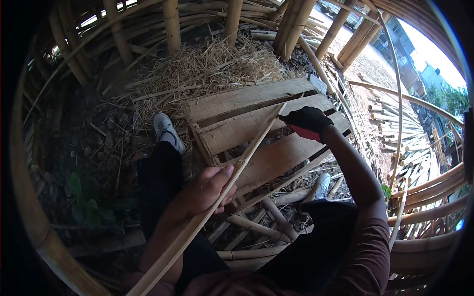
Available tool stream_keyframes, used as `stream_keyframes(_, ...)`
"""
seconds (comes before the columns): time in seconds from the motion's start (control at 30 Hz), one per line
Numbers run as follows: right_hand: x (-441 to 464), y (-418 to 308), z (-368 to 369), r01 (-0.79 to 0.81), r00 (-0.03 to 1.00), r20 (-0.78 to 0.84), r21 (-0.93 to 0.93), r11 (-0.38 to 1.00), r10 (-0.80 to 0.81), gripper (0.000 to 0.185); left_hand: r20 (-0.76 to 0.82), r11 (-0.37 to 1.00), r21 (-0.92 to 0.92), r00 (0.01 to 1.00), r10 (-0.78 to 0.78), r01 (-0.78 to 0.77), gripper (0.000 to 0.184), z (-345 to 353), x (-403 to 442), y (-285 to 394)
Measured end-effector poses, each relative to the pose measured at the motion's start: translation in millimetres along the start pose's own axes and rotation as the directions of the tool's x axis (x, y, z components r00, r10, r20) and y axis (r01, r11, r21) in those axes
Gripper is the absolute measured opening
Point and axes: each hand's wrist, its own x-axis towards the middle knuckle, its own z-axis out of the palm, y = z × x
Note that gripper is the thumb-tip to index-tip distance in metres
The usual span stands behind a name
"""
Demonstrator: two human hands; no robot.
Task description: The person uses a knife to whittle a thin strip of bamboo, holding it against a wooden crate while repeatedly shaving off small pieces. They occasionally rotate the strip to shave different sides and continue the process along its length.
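A long split bamboo strip slants from the lower left up over a slatted wooden platform. My left hand is bare and closed around its middle, with the thumb lying along the top. Near the strip's far end is my right hand, in a black and red glove, with its fingers curled. A small dark tip shows between the glove and the strip, but what the glove grips is hidden. I cannot tell whether the glove touches the strip.
Dry straw and shavings lie beyond the platform. Upright bamboo poles stand along the back. Cut bamboo poles are heaped outside on the right. My shoes flank the platform, and more bamboo pieces lie beneath it.
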Motion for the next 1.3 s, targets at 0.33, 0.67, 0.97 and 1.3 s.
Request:
stream_keyframes(0.33, 6.0, -1.7, 10.2, 0.041, 0.996, -0.080, 0.073, 0.997, -0.035, 0.036, 0.005, 1.000, 0.002, 1.000, 0.003, -0.003, 0.035, 1.9, -1.5, 0.6)
stream_keyframes(0.67, -3.0, -23.9, -5.9, 0.044, 0.999, -0.007, 0.167, 0.985, -0.044, 0.042, 0.037, 0.996, -0.087, 0.999, -0.005, 0.008, 0.035, 1.2, -3.1, 0.8)
stream_keyframes(0.97, 26.2, 64.6, 55.9, -0.239, 0.956, -0.046, 0.452, 0.859, 0.290, 0.058, -0.004, 0.996, -0.091, 1.000, -0.004, 0.003, 0.034, 3.5, -5.3, 4.6)
stream_keyframes(1.3, 27.8, 62.7, 59.9, -0.177, 0.951, -0.173, 0.376, 0.910, 0.256, 0.060, 0.021, 0.984, -0.177, 1.000, -0.006, 0.010, 0.032, 4.7, -5.8, 6.2)
